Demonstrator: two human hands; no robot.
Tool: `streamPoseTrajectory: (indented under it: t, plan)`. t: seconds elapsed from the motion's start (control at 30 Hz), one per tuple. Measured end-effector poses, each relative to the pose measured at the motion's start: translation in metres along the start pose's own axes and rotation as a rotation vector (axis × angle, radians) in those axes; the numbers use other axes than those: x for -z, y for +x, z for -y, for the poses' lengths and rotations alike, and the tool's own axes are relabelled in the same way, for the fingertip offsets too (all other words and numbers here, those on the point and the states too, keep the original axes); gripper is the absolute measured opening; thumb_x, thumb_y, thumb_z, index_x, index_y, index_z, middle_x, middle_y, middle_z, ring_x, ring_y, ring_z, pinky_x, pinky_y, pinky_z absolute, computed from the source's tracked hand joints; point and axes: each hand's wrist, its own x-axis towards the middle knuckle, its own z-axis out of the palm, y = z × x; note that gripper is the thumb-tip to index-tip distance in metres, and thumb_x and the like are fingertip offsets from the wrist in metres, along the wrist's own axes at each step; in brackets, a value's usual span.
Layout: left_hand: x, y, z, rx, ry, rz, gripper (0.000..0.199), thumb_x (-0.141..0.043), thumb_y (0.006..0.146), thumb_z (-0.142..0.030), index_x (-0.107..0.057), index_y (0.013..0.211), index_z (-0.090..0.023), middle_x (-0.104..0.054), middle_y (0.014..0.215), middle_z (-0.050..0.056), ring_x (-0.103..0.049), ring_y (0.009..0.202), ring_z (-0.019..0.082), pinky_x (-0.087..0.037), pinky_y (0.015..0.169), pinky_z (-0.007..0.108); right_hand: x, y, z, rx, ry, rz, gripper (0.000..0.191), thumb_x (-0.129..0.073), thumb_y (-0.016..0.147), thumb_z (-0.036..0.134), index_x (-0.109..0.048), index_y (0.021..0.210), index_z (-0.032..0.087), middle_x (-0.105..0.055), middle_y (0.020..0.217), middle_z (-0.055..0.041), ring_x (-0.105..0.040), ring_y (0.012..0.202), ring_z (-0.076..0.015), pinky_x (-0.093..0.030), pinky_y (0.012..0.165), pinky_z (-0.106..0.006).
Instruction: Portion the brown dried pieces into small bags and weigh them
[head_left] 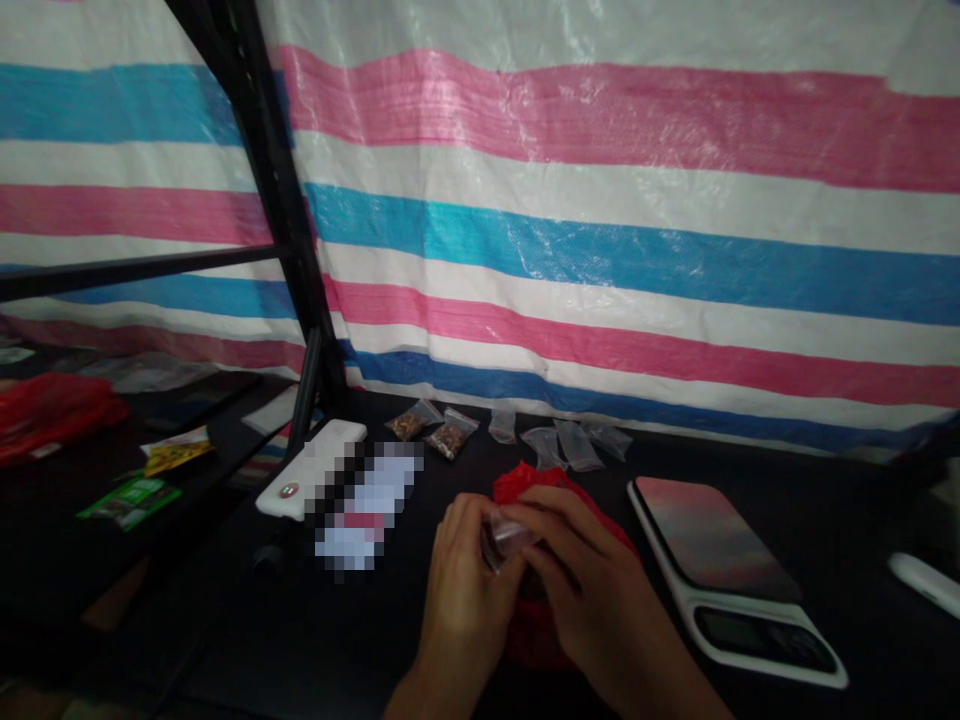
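Observation:
Both my hands meet over a red plastic bag [531, 640] on the black table. Pinched between the fingers of my left hand [466, 590] is a small clear plastic bag [510, 534]. The fingers of my right hand [592, 585] are bent over the same clear bag from the right, at its upper edge. What lies inside the red bag is mostly hidden by my hands. Behind them are two small filled bags [452, 436] with brown contents, and several clear bags [577, 445] that look flat.
A digital scale [716, 540] stands to the right, with a white object [924, 583] beyond it. On the left are a white device [311, 470], a blurred-out sheet or screen [371, 510] and a black metal post [281, 190]. Colourful packets [131, 500] lie farther left.

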Motion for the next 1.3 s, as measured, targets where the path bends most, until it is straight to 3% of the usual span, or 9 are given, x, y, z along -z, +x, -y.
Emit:
streamPoseTrajectory:
  t: [0.13, 0.23, 0.43, 0.6, 0.7, 0.8, 0.97, 1.17, 1.3]
  plan:
    - [0.001, 0.000, 0.000, -0.017, 0.038, -0.027, 0.004, -0.063, 0.083, -0.023, -0.060, 0.085, -0.023, -0.062, 0.088, 0.003, -0.058, 0.084, 0.023, -0.044, 0.076, 0.034, 0.008, 0.001, -0.004, -0.019, -0.010, -0.076, 0.038, -0.049, 0.097, 0.015, -0.063, 0.128, 0.032, -0.063, 0.132, -0.0054, -0.063, 0.121, -0.0212, -0.051, 0.107, -0.036]
    - [0.005, 0.000, -0.002, -0.006, 0.066, -0.088, 0.015, -0.059, 0.090, -0.035, -0.056, 0.082, -0.023, -0.059, 0.086, 0.003, -0.058, 0.080, 0.023, -0.044, 0.073, 0.033, 0.019, 0.000, -0.013, -0.057, -0.033, -0.089, 0.037, -0.047, 0.097, 0.016, -0.061, 0.128, 0.030, -0.060, 0.134, -0.0070, -0.061, 0.123, -0.0214, -0.051, 0.105, -0.036]
    - [0.015, -0.013, -0.017, 0.054, 0.269, -0.232, 0.023, -0.057, 0.092, -0.043, -0.049, 0.078, -0.027, -0.058, 0.067, 0.001, -0.059, 0.064, 0.024, -0.037, 0.058, 0.033, 0.032, -0.006, -0.030, -0.202, -0.166, 0.199, 0.042, -0.044, 0.092, 0.006, -0.067, 0.122, 0.025, -0.063, 0.129, -0.0075, -0.067, 0.105, -0.0214, -0.052, 0.095, -0.037]
    - [-0.011, -0.052, -0.009, -0.137, 0.455, -0.070, 0.014, -0.062, 0.085, -0.029, -0.051, 0.076, -0.028, -0.058, 0.059, 0.001, -0.061, 0.056, 0.025, -0.038, 0.058, 0.035, 0.031, -0.010, -0.037, -0.183, -0.368, 0.267, 0.060, -0.042, 0.081, -0.006, -0.068, 0.125, 0.025, -0.063, 0.134, -0.0064, -0.063, 0.109, -0.0232, -0.046, 0.099, -0.041]
    - [-0.032, -0.071, 0.001, -0.099, 0.467, -0.092, 0.011, -0.065, 0.078, -0.022, -0.055, 0.083, -0.026, -0.064, 0.066, 0.004, -0.063, 0.058, 0.026, -0.041, 0.062, 0.036, 0.034, -0.009, -0.035, -0.218, -0.400, 0.288, 0.056, -0.042, 0.079, -0.008, -0.071, 0.115, 0.024, -0.069, 0.125, -0.0056, -0.064, 0.105, -0.0223, -0.043, 0.101, -0.043]
    - [-0.035, -0.071, -0.002, -0.020, 0.378, -0.070, 0.011, -0.066, 0.081, -0.026, -0.055, 0.082, -0.026, -0.066, 0.071, 0.005, -0.065, 0.063, 0.027, -0.042, 0.063, 0.036, 0.038, -0.009, -0.033, -0.243, -0.383, 0.299, 0.047, -0.047, 0.080, -0.006, -0.072, 0.108, 0.023, -0.072, 0.115, -0.0055, -0.063, 0.110, -0.0238, -0.040, 0.102, -0.043]
    - [-0.017, -0.045, -0.011, 0.167, 0.077, 0.001, 0.018, -0.061, 0.088, -0.038, -0.049, 0.082, -0.026, -0.061, 0.072, 0.001, -0.063, 0.062, 0.022, -0.041, 0.056, 0.032, 0.042, -0.013, -0.027, -0.232, -0.259, 0.313, 0.040, -0.046, 0.088, 0.002, -0.071, 0.109, 0.026, -0.069, 0.115, -0.0035, -0.067, 0.097, -0.0206, -0.048, 0.087, -0.034]
    - [-0.016, -0.026, 0.001, 0.269, -0.247, -0.173, 0.030, -0.072, 0.077, -0.037, -0.048, 0.088, -0.024, -0.055, 0.080, -0.001, -0.058, 0.070, 0.018, -0.050, 0.065, 0.030, 0.034, -0.016, -0.014, -0.206, -0.242, 0.370, 0.044, -0.048, 0.086, 0.002, -0.068, 0.115, 0.028, -0.068, 0.120, -0.0021, -0.068, 0.096, -0.0201, -0.048, 0.086, -0.033]
    - [-0.015, -0.020, 0.007, 0.348, -0.513, -0.059, 0.029, -0.069, 0.073, -0.029, -0.043, 0.086, -0.024, -0.061, 0.086, 0.000, -0.061, 0.074, 0.018, -0.052, 0.068, 0.031, 0.030, -0.016, -0.009, -0.203, -0.192, 0.379, 0.039, -0.051, 0.087, 0.007, -0.069, 0.114, 0.030, -0.069, 0.119, -0.0012, -0.069, 0.098, -0.0181, -0.048, 0.088, -0.028]
